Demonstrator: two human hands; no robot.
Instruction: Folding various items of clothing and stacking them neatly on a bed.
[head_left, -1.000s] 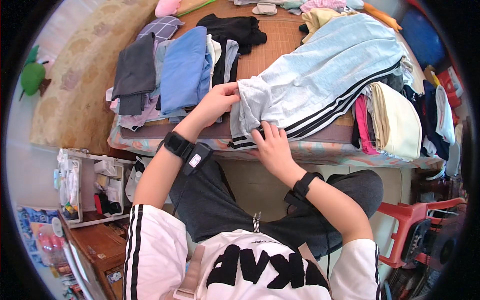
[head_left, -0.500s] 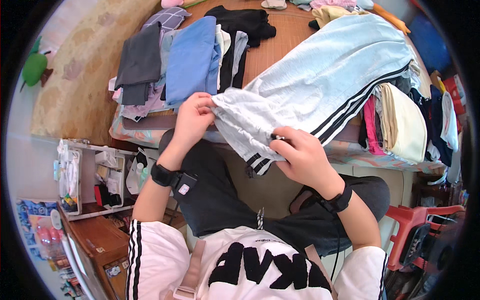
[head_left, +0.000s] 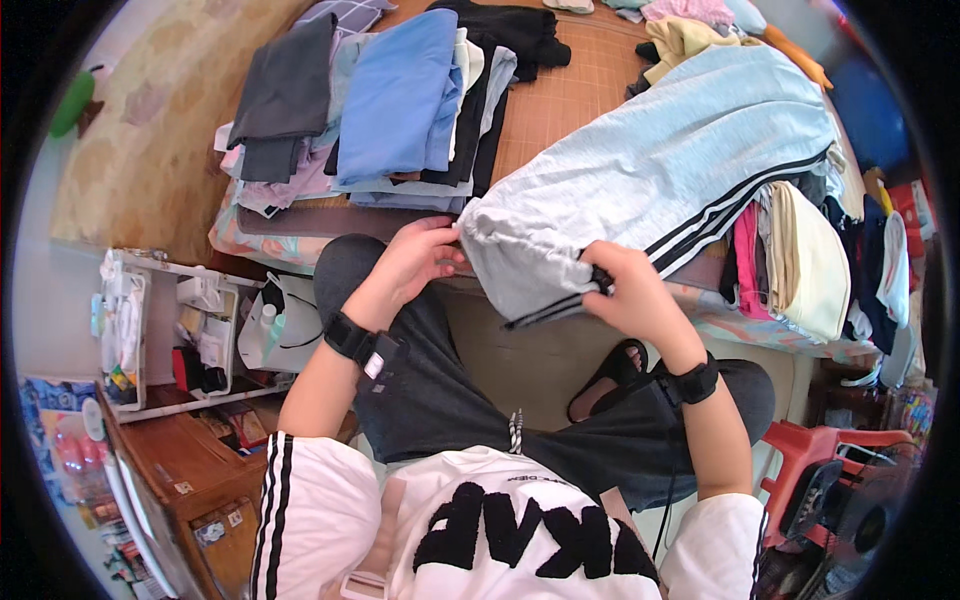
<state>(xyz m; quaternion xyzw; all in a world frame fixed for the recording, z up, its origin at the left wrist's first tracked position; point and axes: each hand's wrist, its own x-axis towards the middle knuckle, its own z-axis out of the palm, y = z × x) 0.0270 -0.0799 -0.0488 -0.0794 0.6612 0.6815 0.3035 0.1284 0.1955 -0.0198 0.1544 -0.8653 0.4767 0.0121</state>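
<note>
Light grey pants [head_left: 640,150] with black side stripes lie lengthwise from the far right of the bed toward me. Their gathered near end hangs over the bed's front edge. My right hand [head_left: 630,285] is closed on this end at its right side, by the dark stripes. At the left side, my left hand [head_left: 410,262] has its fingers apart, with the upper fingertips against the edge of the cloth. To the left of the pants is a stack of folded clothes with a blue garment [head_left: 395,100] on top.
Dark grey folded clothing [head_left: 285,85] sits at the bed's left. A cream folded garment [head_left: 805,260] stands among others at the right. Black clothing [head_left: 535,40] lies farther back. A white shelf rack [head_left: 130,330] is at left; a red stool [head_left: 800,460] and a fan [head_left: 880,520] at right.
The gathered end has shifted to the right with my right hand. My left hand has also moved right and slightly down, its pinch on the cloth loosening. The view has shifted somewhat.
</note>
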